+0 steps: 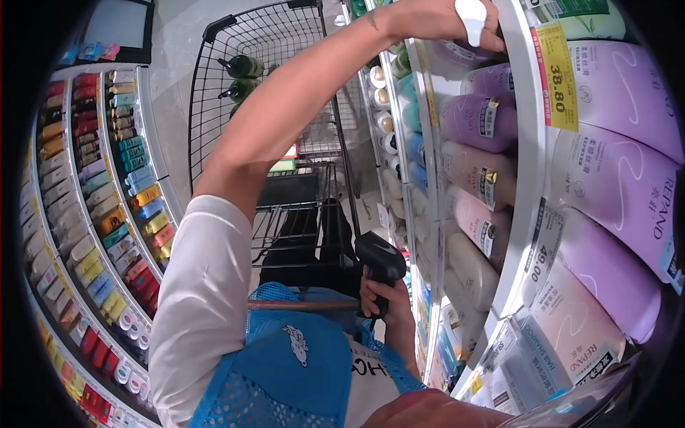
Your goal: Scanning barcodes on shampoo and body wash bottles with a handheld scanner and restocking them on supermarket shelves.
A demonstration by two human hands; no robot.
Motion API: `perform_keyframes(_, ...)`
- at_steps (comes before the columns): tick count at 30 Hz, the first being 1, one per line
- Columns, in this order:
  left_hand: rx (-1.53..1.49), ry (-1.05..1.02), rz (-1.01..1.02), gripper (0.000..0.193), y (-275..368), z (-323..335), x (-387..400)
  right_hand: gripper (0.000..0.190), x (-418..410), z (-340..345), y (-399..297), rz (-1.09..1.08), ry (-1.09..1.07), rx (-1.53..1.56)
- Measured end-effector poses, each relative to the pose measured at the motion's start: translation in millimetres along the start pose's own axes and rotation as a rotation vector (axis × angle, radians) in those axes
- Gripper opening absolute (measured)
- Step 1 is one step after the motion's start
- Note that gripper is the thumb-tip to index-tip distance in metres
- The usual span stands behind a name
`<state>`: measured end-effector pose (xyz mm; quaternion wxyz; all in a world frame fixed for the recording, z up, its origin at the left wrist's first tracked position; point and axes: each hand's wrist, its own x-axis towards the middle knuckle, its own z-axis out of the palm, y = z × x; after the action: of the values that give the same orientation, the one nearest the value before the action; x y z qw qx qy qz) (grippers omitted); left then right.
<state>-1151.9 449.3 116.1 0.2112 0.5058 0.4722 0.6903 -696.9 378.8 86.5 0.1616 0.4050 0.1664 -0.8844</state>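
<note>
My left arm reaches across to the shelving on the right, and my left hand (436, 24) is at its upper shelf. A white pump head (472, 21) shows between its curled fingers; the body below is largely hidden by the hand. A purple bottle (463, 52) is just under the hand. More purple Repand bottles (473, 120) stand along that shelf. Low in front of my body, my right hand (389, 299) grips the handle of a black handheld barcode scanner (381, 259), its head tilted up. It is close to the shopping cart's handlebar (305, 306).
Ahead of me is a black wire shopping cart (195, 115) with dark green pump bottles (243, 66) and small boxes (283, 165) in it. A white shelf edge (522, 176) with price tags (556, 77) runs close on the right. Shelves of bottles and tubes (142, 195) line the left.
</note>
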Motion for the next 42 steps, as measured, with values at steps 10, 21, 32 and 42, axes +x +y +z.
perform_keyframes(10, 0.268, -0.115, 0.169, 0.016, -49, 21, -3, 0.029, 0, 2, -2, -0.055, 0.083, -0.001)
perform_keyframes(21, 0.37, -0.045, 0.176, 0.062, -75, 50, 23, 0.028, 6, 11, 5, -0.091, 0.109, 0.048)
perform_keyframes(32, 0.162, 0.531, -0.321, 0.056, -111, 75, -14, 0.028, 17, 19, 12, -0.06, 0.169, -0.027)
perform_keyframes(42, 0.08, 0.355, -0.408, 0.06, -126, 65, -1, 0.028, 22, 23, 19, -0.039, 0.181, -0.078)
